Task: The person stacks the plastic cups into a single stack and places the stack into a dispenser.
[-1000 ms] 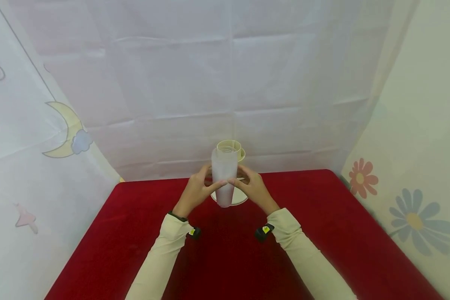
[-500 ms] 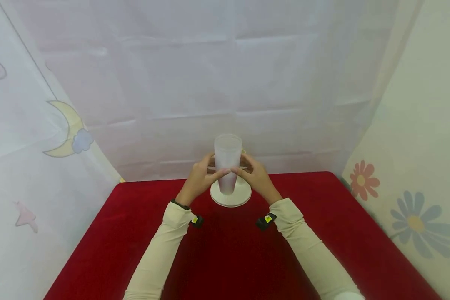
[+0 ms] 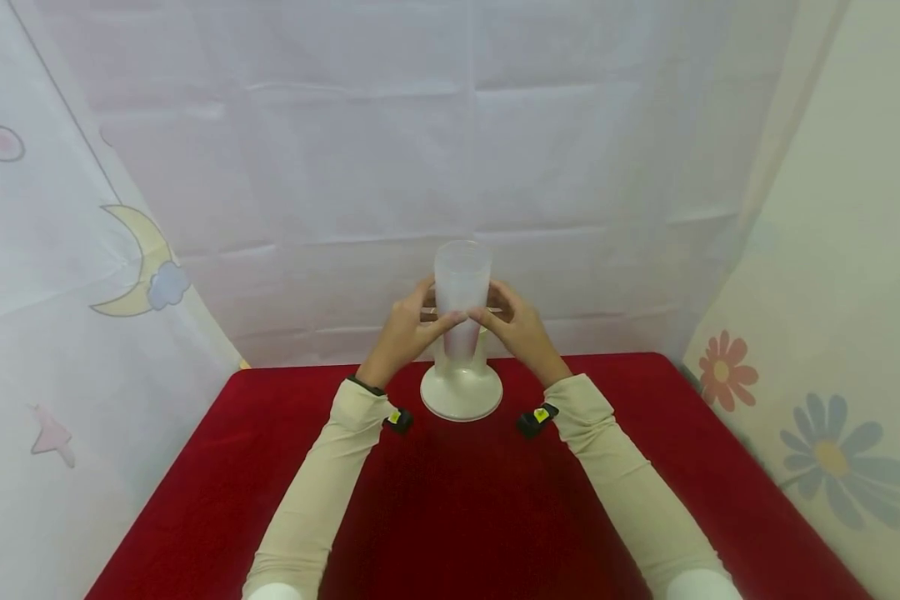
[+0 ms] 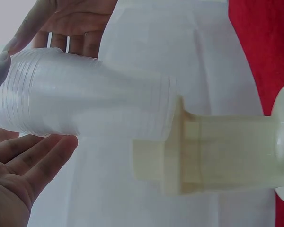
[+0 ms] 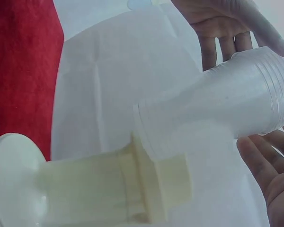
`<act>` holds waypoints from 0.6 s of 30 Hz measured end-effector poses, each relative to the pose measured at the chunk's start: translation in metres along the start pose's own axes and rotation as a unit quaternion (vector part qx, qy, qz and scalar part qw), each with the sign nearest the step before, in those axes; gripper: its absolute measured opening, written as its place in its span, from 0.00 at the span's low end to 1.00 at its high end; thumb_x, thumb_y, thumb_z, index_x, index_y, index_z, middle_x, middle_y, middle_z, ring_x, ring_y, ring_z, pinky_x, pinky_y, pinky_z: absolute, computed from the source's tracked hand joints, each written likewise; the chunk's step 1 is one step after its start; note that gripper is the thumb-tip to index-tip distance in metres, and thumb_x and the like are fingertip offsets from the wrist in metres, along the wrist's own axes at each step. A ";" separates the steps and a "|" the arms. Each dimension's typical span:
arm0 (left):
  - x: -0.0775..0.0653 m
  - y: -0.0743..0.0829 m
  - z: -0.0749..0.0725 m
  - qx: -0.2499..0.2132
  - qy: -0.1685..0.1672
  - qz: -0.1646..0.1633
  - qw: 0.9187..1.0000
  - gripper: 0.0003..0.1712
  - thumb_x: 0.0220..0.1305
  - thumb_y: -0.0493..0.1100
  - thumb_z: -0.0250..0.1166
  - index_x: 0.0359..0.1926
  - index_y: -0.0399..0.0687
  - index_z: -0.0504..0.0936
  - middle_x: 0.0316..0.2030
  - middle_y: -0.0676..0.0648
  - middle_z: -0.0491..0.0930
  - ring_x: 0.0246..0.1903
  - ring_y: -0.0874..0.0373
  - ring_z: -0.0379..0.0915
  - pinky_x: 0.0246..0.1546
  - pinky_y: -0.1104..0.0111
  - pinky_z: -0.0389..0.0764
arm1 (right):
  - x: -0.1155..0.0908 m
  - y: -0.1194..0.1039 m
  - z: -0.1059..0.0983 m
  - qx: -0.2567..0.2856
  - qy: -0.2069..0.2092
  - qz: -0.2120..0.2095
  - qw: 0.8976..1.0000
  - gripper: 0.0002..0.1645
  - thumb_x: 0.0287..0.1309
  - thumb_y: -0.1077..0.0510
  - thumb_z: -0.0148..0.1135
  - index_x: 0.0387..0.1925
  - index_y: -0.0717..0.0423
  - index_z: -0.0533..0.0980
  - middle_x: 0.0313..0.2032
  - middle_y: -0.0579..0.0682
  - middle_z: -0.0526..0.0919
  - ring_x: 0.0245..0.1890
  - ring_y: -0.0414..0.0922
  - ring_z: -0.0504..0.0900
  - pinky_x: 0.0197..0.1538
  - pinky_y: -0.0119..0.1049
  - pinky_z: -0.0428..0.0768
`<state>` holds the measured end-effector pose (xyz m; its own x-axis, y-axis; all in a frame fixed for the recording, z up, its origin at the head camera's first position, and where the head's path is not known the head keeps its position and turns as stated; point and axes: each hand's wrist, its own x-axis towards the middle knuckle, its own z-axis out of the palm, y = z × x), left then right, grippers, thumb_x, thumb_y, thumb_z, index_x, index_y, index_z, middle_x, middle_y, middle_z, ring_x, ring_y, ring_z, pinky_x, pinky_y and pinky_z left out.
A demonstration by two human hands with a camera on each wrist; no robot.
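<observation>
A stack of clear plastic cups [image 3: 462, 279] is held upright between both hands, high above the table. My left hand [image 3: 407, 335] grips its left side, thumb across the front and fingers behind. On the other side my right hand [image 3: 523, 333] grips it likewise, and the two thumb tips nearly meet. Rims of several nested cups show as ridges at the stack's upper end [image 4: 26, 92]. Directly below and behind stands a cream cylindrical holder [image 4: 236, 151] on a round white base [image 3: 461, 402]. In both wrist views the stack's narrow lower end overlaps the holder's top.
A red cloth [image 3: 450, 517] covers the table, and the holder stands near its far edge. Behind rises a white creased sheet [image 3: 345, 167]. Printed sheets with a moon [image 3: 138, 267] and flowers [image 3: 828, 454] hang at the sides.
Both hands have raised the cup stack and carried it away from me. The holder, earlier mostly hidden behind the stack, now shows its base and lower body beneath it.
</observation>
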<state>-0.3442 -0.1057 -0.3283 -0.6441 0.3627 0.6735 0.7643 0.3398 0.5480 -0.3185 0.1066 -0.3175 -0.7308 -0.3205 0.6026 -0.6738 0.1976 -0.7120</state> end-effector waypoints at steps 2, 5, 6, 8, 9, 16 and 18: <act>0.006 0.003 -0.001 0.006 0.002 0.003 1.000 0.40 0.63 0.42 0.71 0.70 0.36 0.63 0.51 0.32 0.81 0.49 0.43 0.82 0.46 0.51 0.83 | 0.003 -0.004 -0.004 -0.003 0.004 -0.009 1.000 0.32 0.67 0.65 0.61 0.69 0.67 0.64 0.57 0.67 0.78 0.57 0.59 0.78 0.57 0.50 0.79; 0.013 0.006 -0.003 0.005 0.007 0.005 1.000 0.39 0.63 0.42 0.71 0.70 0.36 0.64 0.51 0.32 0.81 0.50 0.42 0.81 0.47 0.52 0.83 | 0.009 -0.009 -0.007 -0.012 0.009 -0.021 1.000 0.32 0.66 0.66 0.61 0.69 0.68 0.64 0.57 0.68 0.78 0.57 0.60 0.78 0.57 0.51 0.79; 0.016 0.006 -0.004 0.003 0.010 0.004 1.000 0.39 0.63 0.43 0.71 0.69 0.37 0.64 0.51 0.32 0.82 0.50 0.42 0.81 0.47 0.52 0.83 | 0.011 -0.010 -0.008 -0.012 0.010 -0.023 1.000 0.32 0.66 0.66 0.61 0.69 0.68 0.64 0.57 0.68 0.78 0.58 0.60 0.78 0.57 0.51 0.78; 0.021 0.007 -0.005 0.001 0.015 0.005 1.000 0.38 0.63 0.43 0.71 0.70 0.38 0.64 0.51 0.32 0.82 0.51 0.43 0.81 0.48 0.53 0.83 | 0.016 -0.013 -0.010 -0.015 0.011 -0.032 0.999 0.32 0.66 0.67 0.61 0.69 0.69 0.64 0.57 0.69 0.78 0.57 0.61 0.78 0.57 0.52 0.78; 0.023 0.007 -0.006 0.000 0.018 0.005 1.000 0.38 0.64 0.43 0.71 0.70 0.38 0.64 0.51 0.32 0.82 0.51 0.43 0.80 0.48 0.53 0.83 | 0.019 -0.014 -0.011 -0.015 0.011 -0.035 0.999 0.32 0.66 0.68 0.61 0.68 0.69 0.64 0.56 0.69 0.78 0.57 0.61 0.78 0.57 0.52 0.78; 0.038 0.009 -0.010 -0.002 0.032 0.019 0.999 0.38 0.65 0.47 0.70 0.71 0.44 0.64 0.53 0.35 0.81 0.54 0.47 0.79 0.50 0.58 0.82 | 0.034 -0.015 -0.017 0.004 0.023 -0.046 0.999 0.32 0.65 0.70 0.61 0.68 0.70 0.64 0.57 0.69 0.77 0.58 0.61 0.77 0.58 0.51 0.78; 0.041 0.009 -0.010 -0.010 0.036 0.019 0.999 0.38 0.65 0.46 0.69 0.72 0.45 0.64 0.54 0.36 0.80 0.55 0.47 0.78 0.51 0.56 0.81 | 0.037 -0.015 -0.019 0.012 0.026 -0.044 0.999 0.32 0.65 0.69 0.61 0.68 0.69 0.64 0.58 0.68 0.77 0.59 0.61 0.76 0.59 0.51 0.77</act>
<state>-0.3636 -0.0966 -0.2909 -0.6111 0.3122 0.7274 0.7893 0.3091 0.5305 -0.3374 0.1093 -0.2783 -0.6748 -0.2861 0.6803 -0.7327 0.1486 -0.6642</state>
